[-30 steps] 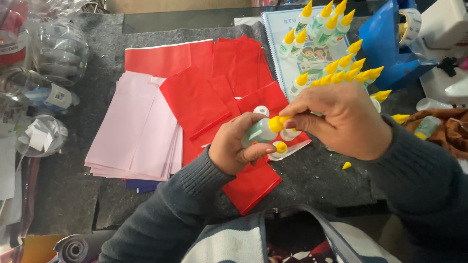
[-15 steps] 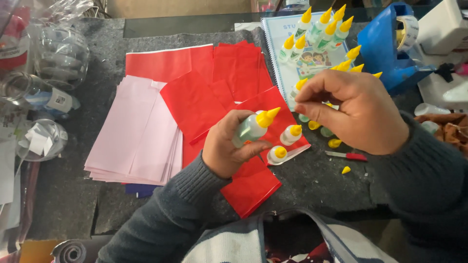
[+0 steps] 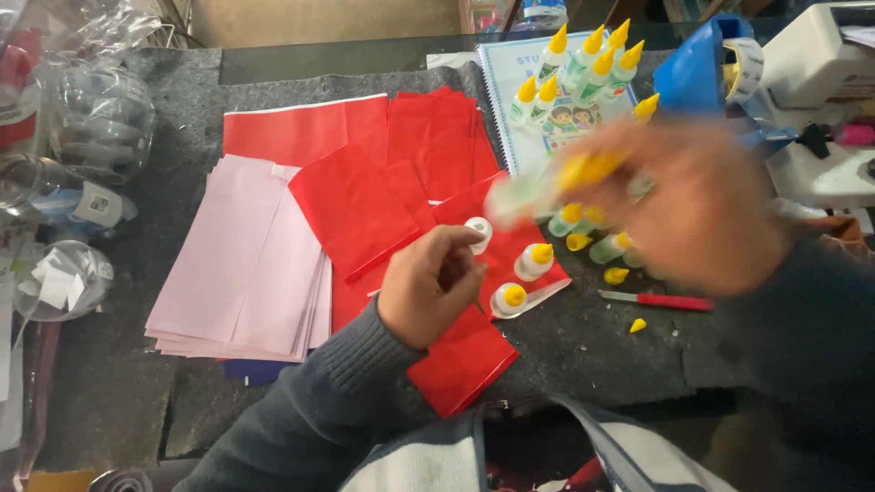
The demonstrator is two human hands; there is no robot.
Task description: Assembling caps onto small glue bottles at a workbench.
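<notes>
My left hand [image 3: 430, 284] rests over the red paper sheets [image 3: 351, 205], fingers loosely curled and holding nothing. Its fingertips are close to a small white round cap [image 3: 478, 232]. Blurred by motion, my right hand [image 3: 697, 210] grips a small glue bottle [image 3: 533, 187] with a yellow nozzle, lifted above the red paper and pointing left. Two more small yellow-capped bottles [image 3: 531, 261] lie on the red paper just right of my left hand.
A pink paper stack [image 3: 241, 264] lies to the left. Several yellow-capped bottles [image 3: 583, 64] stand on a blue booklet [image 3: 510, 100]. A red-handled cutter [image 3: 658, 300], loose yellow caps [image 3: 638, 325], a blue tape dispenser [image 3: 697, 77] and clear plastic bags [image 3: 91, 118] surround the grey mat.
My left hand let go of the glue bottle and now hangs empty. My right hand took the bottle and swings it up and to the right, blurred.
</notes>
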